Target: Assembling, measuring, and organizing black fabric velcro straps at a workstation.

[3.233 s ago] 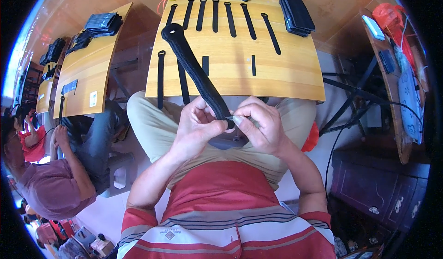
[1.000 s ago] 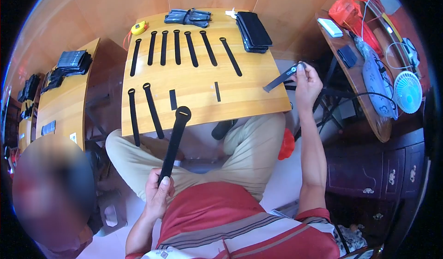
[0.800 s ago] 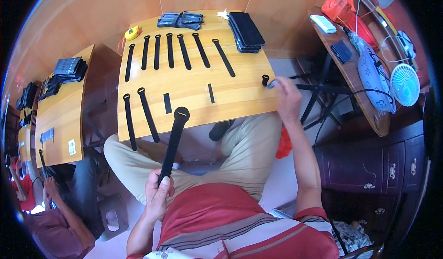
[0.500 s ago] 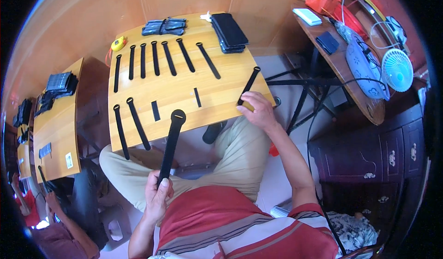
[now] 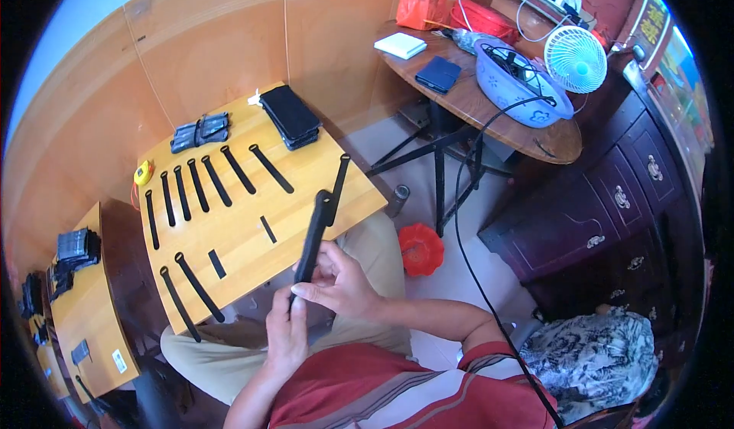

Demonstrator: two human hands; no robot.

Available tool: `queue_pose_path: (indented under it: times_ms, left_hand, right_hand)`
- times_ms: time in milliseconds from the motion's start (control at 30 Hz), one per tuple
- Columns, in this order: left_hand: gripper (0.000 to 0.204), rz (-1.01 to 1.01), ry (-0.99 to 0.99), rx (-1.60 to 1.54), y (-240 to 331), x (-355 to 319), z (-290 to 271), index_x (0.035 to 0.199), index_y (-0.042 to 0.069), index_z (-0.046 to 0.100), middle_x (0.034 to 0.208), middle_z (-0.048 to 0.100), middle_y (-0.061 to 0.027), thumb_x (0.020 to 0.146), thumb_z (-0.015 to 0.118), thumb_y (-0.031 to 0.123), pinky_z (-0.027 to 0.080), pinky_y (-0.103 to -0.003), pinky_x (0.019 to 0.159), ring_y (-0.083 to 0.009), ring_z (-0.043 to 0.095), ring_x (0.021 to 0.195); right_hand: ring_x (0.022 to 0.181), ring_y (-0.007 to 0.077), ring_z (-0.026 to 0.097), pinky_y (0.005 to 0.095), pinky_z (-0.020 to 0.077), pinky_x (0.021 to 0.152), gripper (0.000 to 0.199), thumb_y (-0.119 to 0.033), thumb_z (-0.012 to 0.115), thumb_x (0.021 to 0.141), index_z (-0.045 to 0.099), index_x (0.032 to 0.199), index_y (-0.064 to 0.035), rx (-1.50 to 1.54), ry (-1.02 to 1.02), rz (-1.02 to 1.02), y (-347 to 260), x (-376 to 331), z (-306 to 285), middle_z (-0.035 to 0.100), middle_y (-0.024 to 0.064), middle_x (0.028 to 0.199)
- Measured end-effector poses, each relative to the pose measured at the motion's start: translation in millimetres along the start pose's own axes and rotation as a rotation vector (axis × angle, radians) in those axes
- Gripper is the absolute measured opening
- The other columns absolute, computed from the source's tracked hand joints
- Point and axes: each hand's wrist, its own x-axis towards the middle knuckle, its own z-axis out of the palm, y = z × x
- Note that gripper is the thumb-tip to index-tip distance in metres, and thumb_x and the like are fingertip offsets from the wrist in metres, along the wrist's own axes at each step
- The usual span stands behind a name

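Both my hands meet in front of my lap on one black hook-and-loop strap (image 5: 312, 238) with a slotted round head. My left hand (image 5: 286, 333) pinches its lower end, and my right hand (image 5: 340, 284) grips it just above, thumb laid along it. The strap slants upward, its head overlapping another black strap (image 5: 339, 180) at the table's right edge. Across the yellow wooden table (image 5: 252, 192) lies a row of several similar straps (image 5: 196, 186). Nearer me are two more straps (image 5: 197, 285) and two short black strips (image 5: 217, 264), (image 5: 267, 229).
At the table's far side sit a tied black bundle (image 5: 200, 132), a black stack (image 5: 289, 117) and a yellow tape measure (image 5: 143, 172). Right of it, a round table (image 5: 428, 96) bears a blue basin (image 5: 527, 112) and a fan (image 5: 576, 58). A black cable (image 5: 459, 222) hangs down close to my right arm.
My right hand has left the strap at the table's right edge and come over to the held strap, joining my left hand. The view has turned to the right.
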Motion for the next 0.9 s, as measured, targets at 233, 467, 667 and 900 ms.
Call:
queue_pose_path:
  times_ms: [233,467,667,900]
  left_hand:
    - [0.038,0.038,-0.118,-0.167,25,37,38,0.133,-0.001,0.052,0.104,0.065,-0.0112,0.097,0.061,0.009,0.05,-0.025,0.063,-0.0092,0.058,0.073]
    - [0.028,0.096,-0.237,-0.174,2,35,47,0.118,-0.004,0.06,0.113,0.061,-0.0149,0.091,0.065,0.001,0.051,-0.025,0.062,-0.0125,0.063,0.074]
    - [0.02,0.092,-0.345,-0.15,-15,26,57,0.109,-0.001,0.067,0.111,0.066,-0.0167,0.091,0.067,0.005,0.054,-0.029,0.065,-0.0185,0.067,0.076]
    - [0.019,0.073,-0.345,-0.153,-26,23,53,0.108,0.0,0.067,0.107,0.067,-0.0162,0.091,0.067,0.005,0.056,-0.03,0.064,-0.02,0.069,0.076]
  right_hand:
    - [0.087,0.0081,0.062,0.0263,0.0503,0.073,0.05,-0.008,0.062,0.092,0.044,0.138,0.001,-0.388,0.227,-0.048,-52,21,-48,0.062,0.0033,0.094]
    - [0.086,0.0497,0.066,0.0584,0.0498,0.082,0.046,-0.021,0.057,0.087,0.049,0.125,0.0027,-1.359,0.757,-0.241,-173,93,-170,0.066,0.0338,0.092]
    - [0.092,0.05,0.066,0.057,0.052,0.084,0.033,-0.015,0.06,0.084,0.061,0.11,0.0058,-1.839,0.871,-0.247,-205,128,-265,0.067,0.0332,0.096]
    - [0.1,0.0458,0.066,0.0522,0.0538,0.088,0.022,-0.01,0.063,0.081,0.07,0.099,0.0011,-1.967,0.737,0.219,-206,156,-269,0.068,0.0288,0.105]
